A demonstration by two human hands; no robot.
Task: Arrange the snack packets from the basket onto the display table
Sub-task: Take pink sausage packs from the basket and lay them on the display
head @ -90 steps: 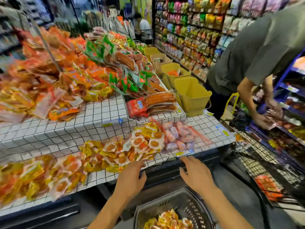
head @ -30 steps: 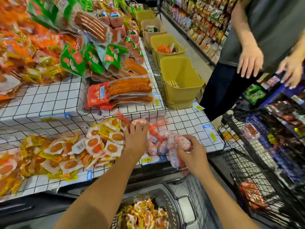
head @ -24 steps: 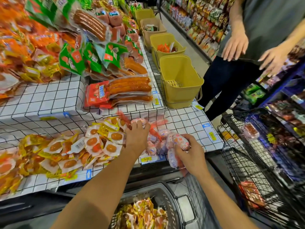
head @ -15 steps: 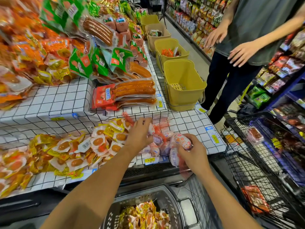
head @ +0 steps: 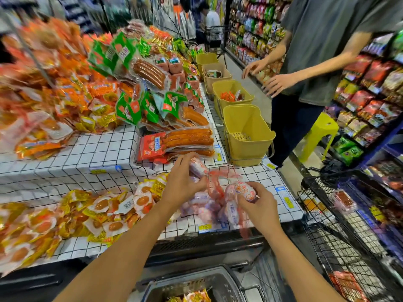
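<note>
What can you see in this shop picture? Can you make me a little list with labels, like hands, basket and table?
left hand: grips a pink sausage packet above the table
right hand: grips another pink packet
pink pile: lies on the display table, between the hands
yellow packets: spread on the table, left of the pink pile
basket: below the table edge, snack packets inside
bystander: another person stands beside the yellow bins

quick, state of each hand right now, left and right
left hand: grips the far pink sausage
right hand: grips the near pink sausage
</note>
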